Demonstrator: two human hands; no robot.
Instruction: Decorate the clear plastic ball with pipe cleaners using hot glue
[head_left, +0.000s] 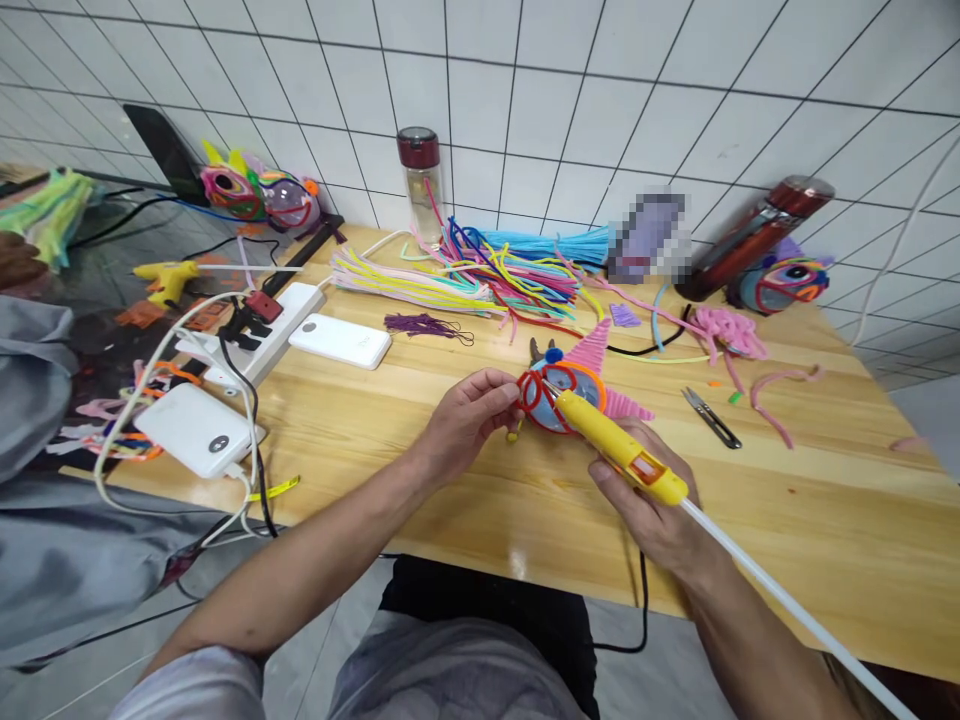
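My right hand (pixel 656 490) is wrapped round a yellow hot glue gun (pixel 611 440), a long white glue stick (pixel 787 600) trailing from its back end. The nozzle meets a red pipe-cleaner loop (pixel 531 392) at the front of a fish-like craft figure (pixel 559 408). That figure has a grey-blue round body, an orange band and pink fins (pixel 589 350). On its left side my left hand (pixel 480 410) pinches the red loop between thumb and fingers. Part of the figure is hidden behind the glue gun.
Bundled pipe cleaners (pixel 517 265) lie at the back. Snips (pixel 711 418) rest to the right. A white power bank (pixel 341 340) and a power strip (pixel 277 330) with cables sit left. A tilted red-brown thermos (pixel 757 235) stands near the wall. A co-worker's sleeve (pixel 34 360) shows at far left.
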